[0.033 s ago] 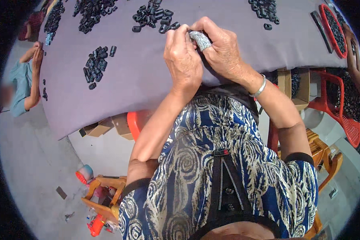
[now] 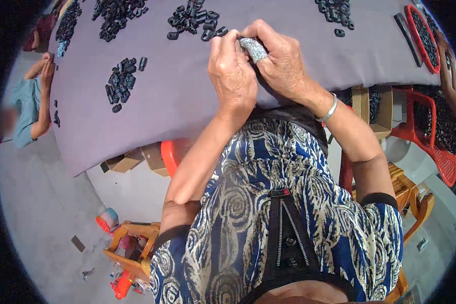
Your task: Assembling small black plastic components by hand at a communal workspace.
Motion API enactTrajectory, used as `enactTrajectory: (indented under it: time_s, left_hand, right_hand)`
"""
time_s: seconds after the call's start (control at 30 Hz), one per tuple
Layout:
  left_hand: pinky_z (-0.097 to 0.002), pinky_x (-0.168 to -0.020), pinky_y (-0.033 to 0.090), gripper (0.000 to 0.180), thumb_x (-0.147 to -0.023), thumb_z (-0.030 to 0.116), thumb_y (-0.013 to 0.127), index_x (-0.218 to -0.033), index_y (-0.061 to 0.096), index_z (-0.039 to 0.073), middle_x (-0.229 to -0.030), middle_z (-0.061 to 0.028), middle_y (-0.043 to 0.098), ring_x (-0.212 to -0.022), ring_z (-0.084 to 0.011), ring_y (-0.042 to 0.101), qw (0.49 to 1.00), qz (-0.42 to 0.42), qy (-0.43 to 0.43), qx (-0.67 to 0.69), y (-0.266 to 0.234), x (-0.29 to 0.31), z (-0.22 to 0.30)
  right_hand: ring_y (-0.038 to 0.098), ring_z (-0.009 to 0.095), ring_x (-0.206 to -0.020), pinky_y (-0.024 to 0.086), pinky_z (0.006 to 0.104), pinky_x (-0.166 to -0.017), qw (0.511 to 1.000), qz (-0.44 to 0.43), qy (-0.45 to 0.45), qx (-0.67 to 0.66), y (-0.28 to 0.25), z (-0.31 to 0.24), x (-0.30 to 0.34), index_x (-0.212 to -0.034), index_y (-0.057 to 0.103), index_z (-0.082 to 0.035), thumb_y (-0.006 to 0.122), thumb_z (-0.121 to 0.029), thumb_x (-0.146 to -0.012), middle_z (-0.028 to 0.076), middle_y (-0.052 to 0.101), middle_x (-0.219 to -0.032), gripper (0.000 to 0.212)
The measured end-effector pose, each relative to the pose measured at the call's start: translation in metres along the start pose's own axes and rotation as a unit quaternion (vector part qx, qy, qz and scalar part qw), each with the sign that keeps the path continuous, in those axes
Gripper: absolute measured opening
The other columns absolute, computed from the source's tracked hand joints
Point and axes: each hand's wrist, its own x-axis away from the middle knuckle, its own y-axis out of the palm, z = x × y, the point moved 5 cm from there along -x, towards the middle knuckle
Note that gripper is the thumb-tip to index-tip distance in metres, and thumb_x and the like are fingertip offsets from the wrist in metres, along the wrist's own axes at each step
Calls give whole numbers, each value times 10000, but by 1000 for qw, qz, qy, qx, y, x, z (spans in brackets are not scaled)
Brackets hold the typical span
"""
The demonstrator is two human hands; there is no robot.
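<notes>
My left hand point(image 2: 232, 73) and my right hand point(image 2: 283, 61) meet over the table, fingertips pressed together. Both are closed, and whatever they pinch is hidden behind the fingers. A silvery-grey wrap point(image 2: 254, 49) covers one digit of my right hand. Just beyond my fingertips lies a pile of small black cylindrical parts point(image 2: 193, 21); its nearest pieces almost touch my left hand in the picture. To the left is a smaller group of the same black parts point(image 2: 120, 83).
A grey-purple cloth point(image 2: 162, 96) covers the table. More black parts point(image 2: 334, 11) lie at the far right and far left. A red tray point(image 2: 410, 12) of parts stands right beside a dark bar point(image 2: 407, 40). People sit at both sides. Cardboard boxes point(image 2: 361, 106) and chairs are below.
</notes>
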Motion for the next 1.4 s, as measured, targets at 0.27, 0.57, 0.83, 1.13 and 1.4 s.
enactTrajectory:
  time_s: [0.27, 0.57, 0.83, 1.13, 1.4]
  left_hand:
    - [-454, -754, 436, 247, -856, 39, 444, -1048, 548, -79, -920, -210, 530, -850, -380, 538, 1000, -23, -2, -3, 4, -1, 1]
    - [-228, -597, 453, 264, -862, -4, 443, -1062, 608, -54, -867, -39, 519, -688, -95, 546, 993, -66, -54, 84, -12, -10, -5]
    - [-230, -552, 453, 223, -951, 144, 495, -1006, 637, -19, -849, -34, 586, -644, -82, 561, 953, -67, -194, 222, -24, -14, -16]
    - [-233, -576, 509, 394, -969, 374, 497, -1083, 590, 8, -986, -82, 636, -767, -149, 647, 793, -223, -345, 450, -15, -6, -14]
    - [-326, -708, 528, 355, -991, 352, 450, -1144, 543, 46, -1067, -61, 601, -957, -181, 592, 654, -262, -312, 638, 3, 7, -16]
  right_hand:
    - [609, 395, -776, 490, 425, -643, 1000, -24, 3, 9, 1, 2, -3, -934, 519, -53, 565, -8, -772, 189, 613, -811, 174]
    - [662, 216, -758, 512, 336, -649, 982, -39, 104, -154, 1, 10, -2, -994, 517, -18, 481, 71, -795, 108, 631, -773, 221]
    - [539, 61, -702, 451, 228, -600, 917, -82, 222, -321, 5, 23, -1, -1008, 534, -58, 517, -84, -922, 6, 617, -820, 92]
    - [567, 131, -917, 469, 271, -825, 928, -82, 133, -337, -2, -5, -9, -1030, 555, -23, 521, -101, -937, 52, 602, -1015, 125]
    - [552, 209, -1008, 441, 315, -893, 981, -60, 59, -175, -7, -16, -8, -975, 568, -22, 551, -17, -836, 102, 581, -1076, 140]
